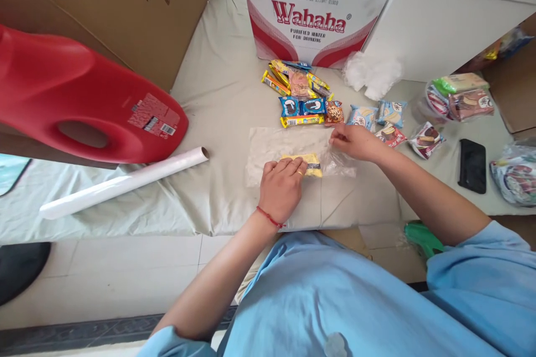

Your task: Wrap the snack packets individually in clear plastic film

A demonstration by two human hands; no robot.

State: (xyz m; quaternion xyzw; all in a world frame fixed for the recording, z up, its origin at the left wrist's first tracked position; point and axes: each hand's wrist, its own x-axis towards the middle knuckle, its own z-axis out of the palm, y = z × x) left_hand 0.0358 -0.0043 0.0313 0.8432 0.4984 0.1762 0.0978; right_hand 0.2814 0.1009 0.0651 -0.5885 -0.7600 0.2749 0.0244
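A yellow snack packet lies on the clear plastic bag, or inside it; I cannot tell which. My left hand, with a red string on its wrist, presses bent fingers over the packet's left part, and its thumb is hidden. At the bag's right end, my right hand is closed in a pinch on the crumpled plastic. Just beyond the bag sit blue snack packets, a brown cookie packet and a yellow bar. Light blue packets and a red one lie near my right hand.
A Wahaha carton stands behind a pile of wrapped snacks. Left are a red jug and a white film roll. Right are a snack-filled tub, a black phone and a bagged bundle.
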